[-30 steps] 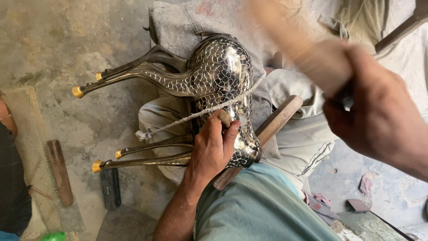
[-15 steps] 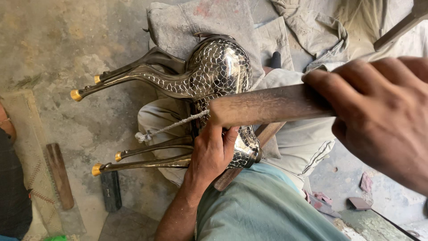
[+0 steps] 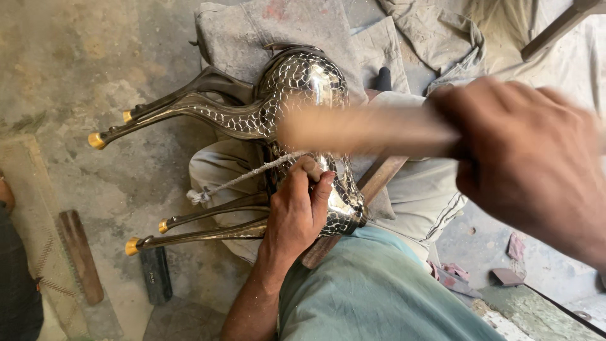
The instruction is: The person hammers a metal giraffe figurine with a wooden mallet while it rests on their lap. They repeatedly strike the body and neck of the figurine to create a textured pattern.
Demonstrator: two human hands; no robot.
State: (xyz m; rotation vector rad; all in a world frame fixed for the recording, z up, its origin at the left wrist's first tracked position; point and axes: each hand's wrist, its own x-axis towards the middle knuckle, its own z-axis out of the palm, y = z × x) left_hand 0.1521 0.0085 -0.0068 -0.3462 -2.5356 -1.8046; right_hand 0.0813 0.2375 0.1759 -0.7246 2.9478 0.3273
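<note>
A shiny metal animal figure (image 3: 303, 82) with a net-like pattern and gold-tipped legs lies on its side across my lap. My left hand (image 3: 297, 211) rests on its body with the fingers pinched around a small tool set against the metal, next to a twisted cord (image 3: 243, 179). My right hand (image 3: 530, 158), close to the camera, grips a wooden handle (image 3: 360, 129) that shows blurred above the figure's body. A wooden stick (image 3: 372, 189) lies under the figure.
Grey cloths (image 3: 252, 31) pad the figure and cover my legs. On the concrete floor at the left lie a wooden bar (image 3: 81, 256) and a dark block (image 3: 155, 275). Small scraps (image 3: 505, 275) litter the floor at the right.
My right hand with the wooden handle swung down from high up to just above the figure, and is still moving. The left hand kept its place on the figure's body.
</note>
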